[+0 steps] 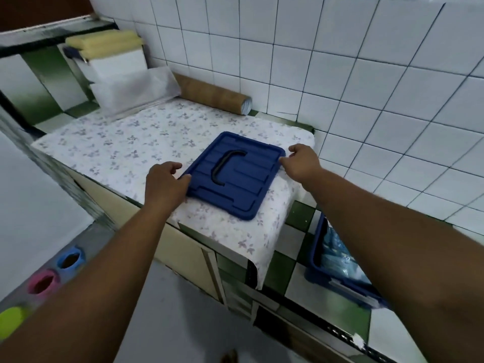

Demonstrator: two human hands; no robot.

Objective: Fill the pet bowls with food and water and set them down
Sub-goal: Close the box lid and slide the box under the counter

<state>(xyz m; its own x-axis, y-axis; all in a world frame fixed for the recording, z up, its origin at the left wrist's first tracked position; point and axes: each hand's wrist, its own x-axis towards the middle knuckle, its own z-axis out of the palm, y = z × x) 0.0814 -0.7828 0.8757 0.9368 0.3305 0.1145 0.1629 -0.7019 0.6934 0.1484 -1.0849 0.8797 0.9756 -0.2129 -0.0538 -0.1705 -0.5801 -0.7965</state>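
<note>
Three bowls [43, 282] sit on the floor at near left, well apart from the surface [110, 153]. The left grip [167, 184] curls onto the left edge of the lid [235, 176]; the right grip [303, 162] pinches its far right corner. The lid lies flat on a cloth [230, 231], its near corner close to the drop. The cloth looks loose, so a dragging pull may slide both off toward the open bin [340, 271] below right. An uneven lift could twist the lid from the lighter right pinch.
</note>
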